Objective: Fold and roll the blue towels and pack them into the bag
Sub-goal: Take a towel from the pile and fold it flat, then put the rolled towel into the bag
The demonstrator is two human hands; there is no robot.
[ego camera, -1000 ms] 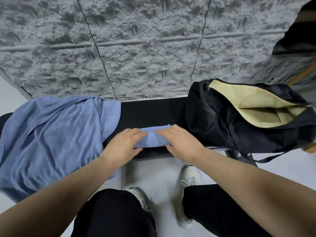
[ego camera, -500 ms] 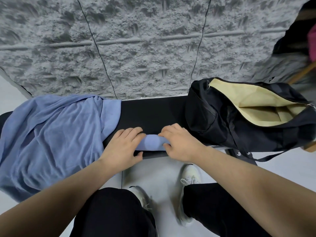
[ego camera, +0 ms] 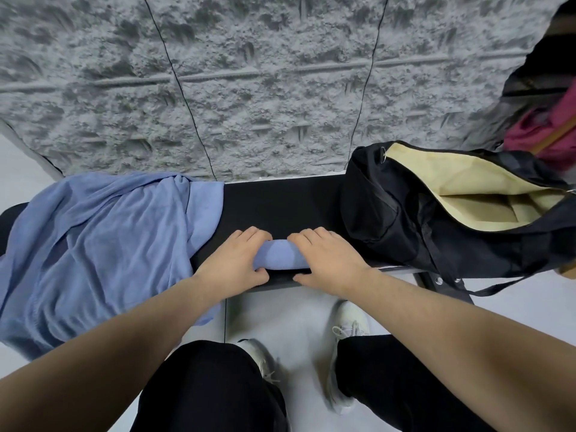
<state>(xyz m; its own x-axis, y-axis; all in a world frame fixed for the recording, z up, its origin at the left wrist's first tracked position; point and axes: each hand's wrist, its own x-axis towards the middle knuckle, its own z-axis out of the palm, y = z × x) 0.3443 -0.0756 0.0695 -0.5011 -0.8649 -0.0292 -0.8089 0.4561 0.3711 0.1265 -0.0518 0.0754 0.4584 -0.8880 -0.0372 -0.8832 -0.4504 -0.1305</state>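
Note:
A small blue towel roll (ego camera: pixel 279 255) lies near the front edge of the black bench (ego camera: pixel 280 204). My left hand (ego camera: pixel 232 260) grips its left end, fingers curled over the top and thumb under the front. My right hand (ego camera: pixel 327 260) grips the right end the same way. Only the middle of the roll shows between my hands. A loose heap of blue towels (ego camera: pixel 103 247) covers the bench's left part and hangs over its front. The black bag (ego camera: pixel 389 219) lies on the bench's right end, unzipped, showing its cream lining (ego camera: pixel 452 179).
A rough grey wall (ego camera: pixel 249 88) rises right behind the bench. A maroon cloth (ego camera: pixel 542 132) shows at the far right above the bag. The bag's strap (ego camera: pixel 511 283) hangs off the bench front. My legs and white shoes stand on the pale floor (ego camera: pixel 296 319) below.
The towel has been rolled up tighter toward the bench's front edge; the flat tail seen earlier is gone. Both hands have curled round the roll. The maroon cloth came into view.

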